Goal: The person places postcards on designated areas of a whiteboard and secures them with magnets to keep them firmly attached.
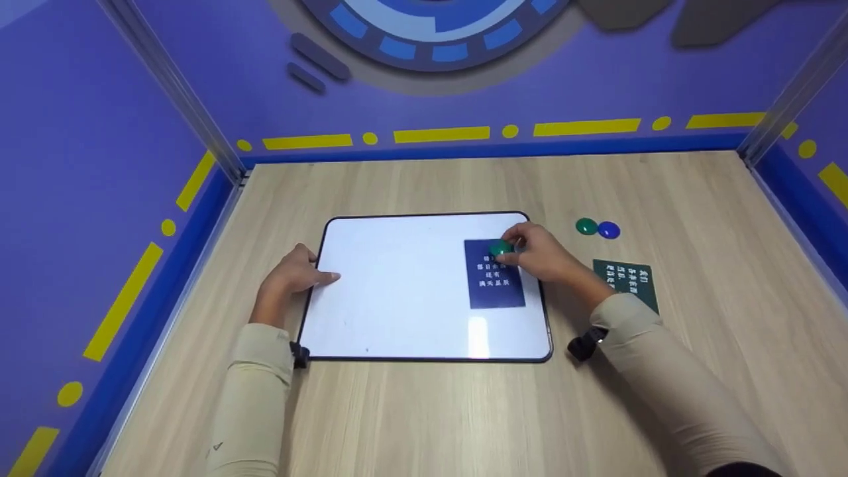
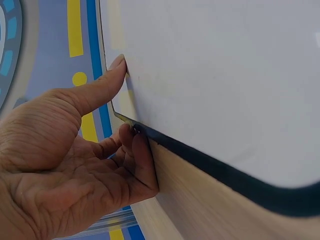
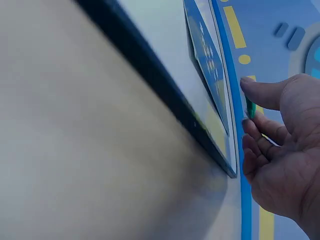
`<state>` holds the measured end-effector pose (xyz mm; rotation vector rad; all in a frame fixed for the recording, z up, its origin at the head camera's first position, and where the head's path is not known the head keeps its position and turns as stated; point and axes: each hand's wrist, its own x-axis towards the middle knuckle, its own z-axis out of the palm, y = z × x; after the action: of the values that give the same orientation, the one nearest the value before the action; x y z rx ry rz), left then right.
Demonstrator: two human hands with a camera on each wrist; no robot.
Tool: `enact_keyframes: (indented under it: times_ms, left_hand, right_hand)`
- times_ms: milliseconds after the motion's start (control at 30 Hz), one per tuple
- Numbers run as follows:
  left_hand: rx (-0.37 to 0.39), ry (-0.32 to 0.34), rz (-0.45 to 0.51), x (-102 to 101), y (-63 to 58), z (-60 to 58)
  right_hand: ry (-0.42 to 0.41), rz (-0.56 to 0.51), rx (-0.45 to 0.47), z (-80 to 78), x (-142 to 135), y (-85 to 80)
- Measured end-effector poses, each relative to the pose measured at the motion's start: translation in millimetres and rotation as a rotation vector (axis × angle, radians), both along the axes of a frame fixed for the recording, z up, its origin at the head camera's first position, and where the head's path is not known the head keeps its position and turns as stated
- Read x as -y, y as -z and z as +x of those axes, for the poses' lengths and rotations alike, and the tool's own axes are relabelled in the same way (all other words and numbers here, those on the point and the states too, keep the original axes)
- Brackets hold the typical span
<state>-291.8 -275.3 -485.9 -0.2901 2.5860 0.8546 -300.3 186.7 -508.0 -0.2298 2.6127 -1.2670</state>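
A whiteboard (image 1: 397, 291) with a black rim lies on the wooden table. My left hand (image 1: 297, 270) grips its left edge; in the left wrist view the thumb (image 2: 107, 85) lies over the white face and the fingers curl at the rim. On the right part of the board is a dark blue card (image 1: 495, 291) with white writing. Above the card's upper edge my right hand (image 1: 540, 252) pinches a round green magnet (image 1: 499, 248) between thumb and fingers. The right wrist view shows this magnet (image 3: 250, 107) edge-on, partly hidden by the fingers.
Right of the board lie another green magnet (image 1: 586, 226) and a blue magnet (image 1: 609, 230), side by side. Nearer me is a dark green card (image 1: 636, 281) with white writing, partly covered by the right forearm. Purple-blue panels (image 1: 424, 112) wall the table at the back and sides.
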Motion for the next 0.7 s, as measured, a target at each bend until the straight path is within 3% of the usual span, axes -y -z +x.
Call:
enact_keyframes:
  times_ms: [333, 700]
  left_hand:
    - [0.015, -0.013, 0.011, 0.0, -2.6, 0.0]
    - [0.01, -0.006, 0.01, 0.5, 0.0, -0.2]
  right_hand:
    - [-0.03, -0.024, -0.037, -14.8, 12.4, 7.8]
    - [-0.044, -0.006, -0.039, -17.5, 18.0, 12.5]
